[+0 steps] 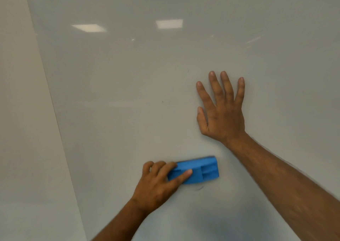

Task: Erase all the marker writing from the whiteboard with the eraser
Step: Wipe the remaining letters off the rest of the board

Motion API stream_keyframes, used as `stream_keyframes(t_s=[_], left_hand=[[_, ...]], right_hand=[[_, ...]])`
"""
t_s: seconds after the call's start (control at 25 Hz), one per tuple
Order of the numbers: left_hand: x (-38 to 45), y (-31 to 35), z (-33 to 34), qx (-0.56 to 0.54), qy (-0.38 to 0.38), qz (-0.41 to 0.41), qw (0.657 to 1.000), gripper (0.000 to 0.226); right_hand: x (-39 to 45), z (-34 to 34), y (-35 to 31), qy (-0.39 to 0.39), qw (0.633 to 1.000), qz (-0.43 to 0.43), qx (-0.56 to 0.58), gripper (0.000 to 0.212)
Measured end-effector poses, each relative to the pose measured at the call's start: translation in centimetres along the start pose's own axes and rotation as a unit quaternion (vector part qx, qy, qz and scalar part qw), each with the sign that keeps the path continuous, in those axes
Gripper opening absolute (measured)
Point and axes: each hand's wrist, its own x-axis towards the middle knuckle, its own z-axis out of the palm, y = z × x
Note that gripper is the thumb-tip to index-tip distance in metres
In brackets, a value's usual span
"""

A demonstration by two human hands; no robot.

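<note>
On the whiteboard (165,78), seen from the head camera, the left hand (158,183) is holding a blue eraser (202,169) flat against the lower part of the surface, its grip clamped on the eraser's left end with the thumb lying across the top. The right hand (222,110) is pressing on the board above and to the right, fingers straight and spread. A faint curved mark (199,188) is showing just below the eraser. Likely risks: the eraser could be passing above that mark and missing it, or pivoting, since it is being held at one end only. Tiny specks higher up are too small to identify. The board's lower and right edges are cut off, and glare could be hiding any further writing.
</note>
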Motion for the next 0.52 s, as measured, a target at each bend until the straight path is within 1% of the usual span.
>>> stream_keyframes(t_s=[0.08, 0.16, 0.24, 0.32, 0.4, 0.52], left_hand=[[1.6, 0.3, 0.0, -0.016, 0.026, -0.084, 0.996, 0.056], [2.0, 0.9, 0.2, -0.027, 0.030, -0.114, 0.993, 0.053], [1.8, 1.5, 0.5, -0.034, 0.022, -0.120, 0.992, 0.056], [1.2, 2.2, 0.9, -0.030, 0.007, -0.087, 0.996, 0.059], [0.2, 3.2, 1.4, -0.023, -0.029, -0.019, 0.999, 0.054], [-1.7, 4.9, 2.0, -0.033, -0.084, 0.083, 0.992, 0.052]], right_hand=[[0.0, 0.0, 0.1, -0.004, 1.000, -0.002, 0.000, 0.068], [0.0, 0.0, 0.1, -0.009, 1.000, -0.004, 0.002, 0.068], [0.0, 0.0, 0.1, -0.008, 1.000, -0.006, 0.002, 0.069], [0.0, 0.0, 0.2, -0.005, 1.000, -0.008, 0.003, 0.068], [-0.1, 0.0, 0.4, -0.002, 1.000, -0.021, 0.009, 0.068], [-0.5, -0.1, 1.1, -0.006, 0.998, -0.056, 0.016, 0.067]])
